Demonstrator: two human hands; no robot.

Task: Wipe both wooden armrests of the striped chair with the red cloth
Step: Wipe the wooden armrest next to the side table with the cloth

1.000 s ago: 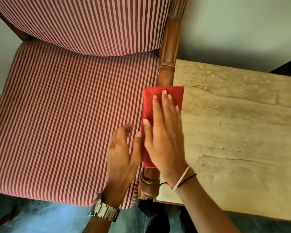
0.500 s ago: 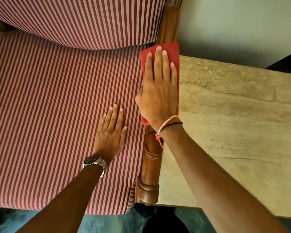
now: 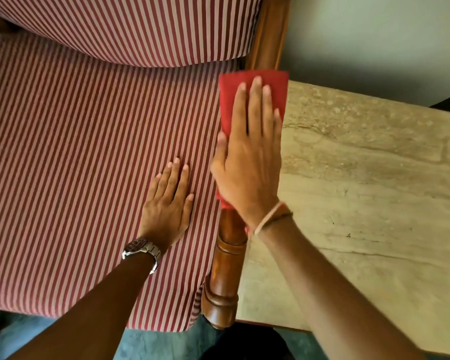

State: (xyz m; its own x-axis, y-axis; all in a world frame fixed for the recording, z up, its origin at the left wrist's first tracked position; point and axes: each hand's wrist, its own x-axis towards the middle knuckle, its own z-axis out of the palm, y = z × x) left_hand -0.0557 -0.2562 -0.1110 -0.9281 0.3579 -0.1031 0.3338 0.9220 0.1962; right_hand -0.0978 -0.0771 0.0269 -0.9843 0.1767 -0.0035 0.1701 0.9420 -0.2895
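The striped chair (image 3: 83, 157) fills the left of the view, its red-and-white seat below me. Its right wooden armrest (image 3: 225, 276) runs from the near turned end up toward the backrest. The folded red cloth (image 3: 230, 100) lies over the far half of that armrest. My right hand (image 3: 250, 162) presses flat on the cloth, fingers straight and pointing away from me. My left hand (image 3: 168, 206) rests flat on the seat cushion just left of the armrest, holding nothing. The left armrest is out of view.
A beige stone-topped table (image 3: 369, 193) stands tight against the chair's right side, level with the armrest. A pale wall (image 3: 374, 35) rises behind it. Bluish floor (image 3: 153, 344) shows below the seat's front edge.
My right hand slid the cloth along the armrest from its near part toward the backrest, then back a little. My left hand left the cloth's edge and now lies flat on the seat.
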